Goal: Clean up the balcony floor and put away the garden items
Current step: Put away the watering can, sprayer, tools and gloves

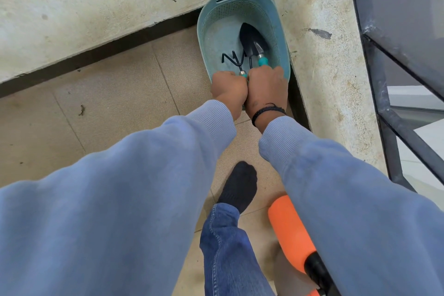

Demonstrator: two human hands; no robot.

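Down in the corner of the balcony, where the stained wall meets the concrete post, a teal basket sits on the tiled floor; its far end with the handle slot is tucked against the wall, its right side lies just beside the post. Both my hands reach over its near rim, side by side and touching; my left hand is clenched round the teal handle of the hand rake, whose black prongs rest on the basket's bottom, pointing left; my right hand is curled round the teal handle of the trowel, whose dark blade lies inside the basket with its tip toward the far end. A second, thinner black shaft shows between rake and trowel; I cannot tell what tool it belongs to, nor which hand holds it. A black cord bracelet circles my right wrist; blue sleeves cover both arms. Below them my foot in a black sock stands on the tiles, the jeans leg above it; an orange thing with a black end shows just beside my right arm, partly hidden. A dark metal railing runs along the right, beyond the post; small dark specks lie on the tiles to the left.
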